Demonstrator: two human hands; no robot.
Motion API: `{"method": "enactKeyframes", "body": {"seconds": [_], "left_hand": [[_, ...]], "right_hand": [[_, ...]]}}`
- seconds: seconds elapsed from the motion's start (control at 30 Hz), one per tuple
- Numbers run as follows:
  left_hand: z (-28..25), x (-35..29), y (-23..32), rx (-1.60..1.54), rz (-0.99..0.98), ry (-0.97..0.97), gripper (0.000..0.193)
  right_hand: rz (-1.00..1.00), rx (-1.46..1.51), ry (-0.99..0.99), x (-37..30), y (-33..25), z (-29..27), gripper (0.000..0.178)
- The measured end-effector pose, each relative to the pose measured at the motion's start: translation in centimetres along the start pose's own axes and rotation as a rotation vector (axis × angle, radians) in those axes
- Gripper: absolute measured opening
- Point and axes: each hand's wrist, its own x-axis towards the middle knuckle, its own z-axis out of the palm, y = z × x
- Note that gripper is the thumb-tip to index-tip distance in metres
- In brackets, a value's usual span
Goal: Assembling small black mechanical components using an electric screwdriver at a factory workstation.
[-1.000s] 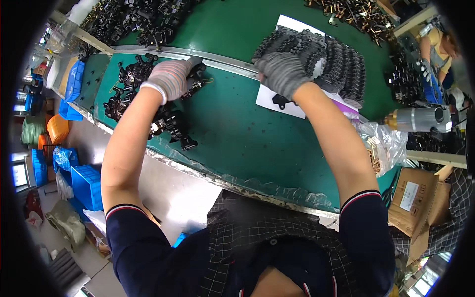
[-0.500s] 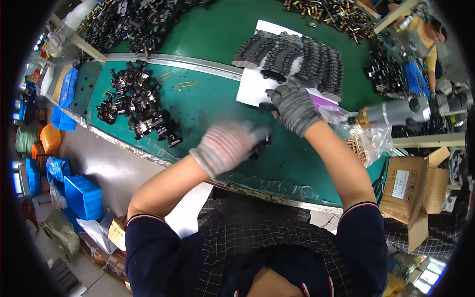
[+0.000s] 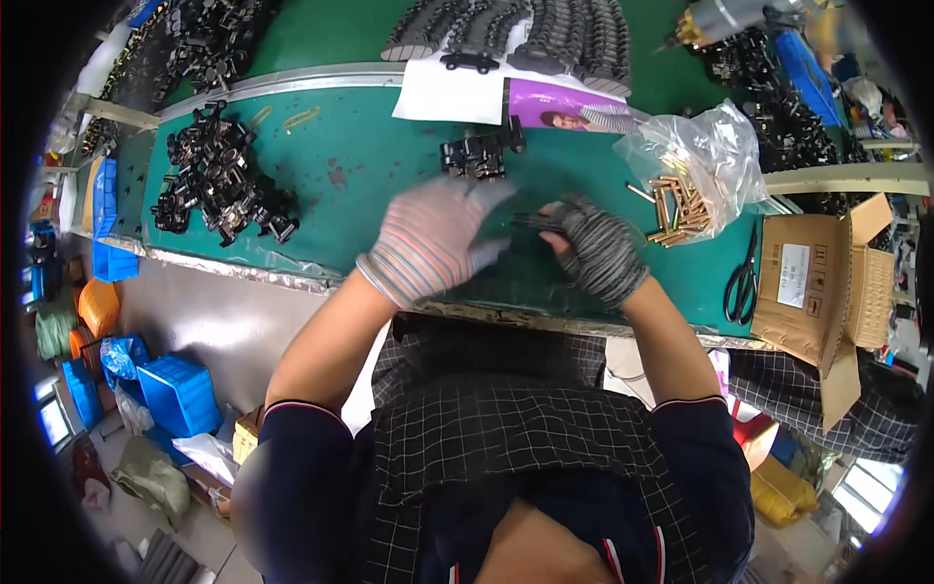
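Both hands wear knit gloves and meet over the green table (image 3: 360, 165) near its front edge. My left hand (image 3: 433, 238) is blurred, its fingers spread and reaching toward the right one. My right hand (image 3: 593, 248) is closed around a small thin dark part (image 3: 533, 222) that pokes out toward the left hand. Just beyond the hands lies a small cluster of black metal parts (image 3: 477, 154). A clear plastic bag of brass pins (image 3: 686, 190) sits right of my right hand.
A heap of black parts (image 3: 219, 185) lies at the table's left. Rows of assembled black pieces (image 3: 525, 29) rest on white paper (image 3: 448, 92) at the back. Scissors (image 3: 744, 282) and an open cardboard box (image 3: 827, 282) stand at the right. Blue bins (image 3: 180, 394) sit on the floor.
Both hands came back from the far parts to the table's front edge. The left hand left the heap and swung right to meet the right hand. The view shifted right.
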Motion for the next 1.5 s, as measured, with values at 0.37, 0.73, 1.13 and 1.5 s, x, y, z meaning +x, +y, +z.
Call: {"method": "enactKeyframes", "body": {"seconds": [0.37,0.73,1.13,1.5], "left_hand": [[5.9,-4.3,-1.6,-0.102,-0.177,-0.028,0.037],[3.7,-4.0,-2.7,-0.080,-0.167,0.150,0.033],[4.2,-0.9,-3.8,0.110,0.066,0.247,0.037],[3.4,4.8,-6.7,0.278,0.296,0.247,0.051]], "right_hand": [[-0.010,0.263,0.042,0.3,0.2,1.3,0.030],[-0.253,0.189,0.175,2.9,0.8,1.2,0.030],[-0.246,0.156,0.033,7.3,2.8,0.4,0.029],[0.228,0.226,0.021,4.8,2.4,-3.2,0.029]]}}
